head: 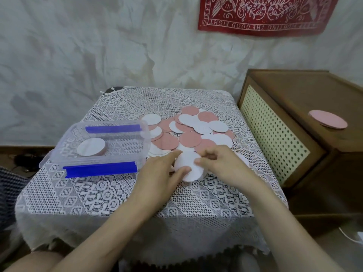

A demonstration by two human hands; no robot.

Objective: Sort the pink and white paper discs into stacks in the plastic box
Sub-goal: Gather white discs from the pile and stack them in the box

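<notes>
White disc (188, 167) partly hidden under pinching left hand (160, 174) and right hand (223, 166)

Place: a room in a home, with household furnishings around a small work surface.
Table: a low table under a white lace tablecloth (117, 193) with a fringed hem.
Wall: a crumpled white sheet (78, 46) hangs behind, and on it a red printed cloth (265, 14) with white birds, leaves and lettering.
Furniture: a wooden cabinet (314, 91) with a cream perforated front stands just beside the table.
Floor: dark cables (23, 160) lie at the left.
Hobby things: paper discs (188, 142) and a plastic box (98, 160) lie on the cloth.
</notes>
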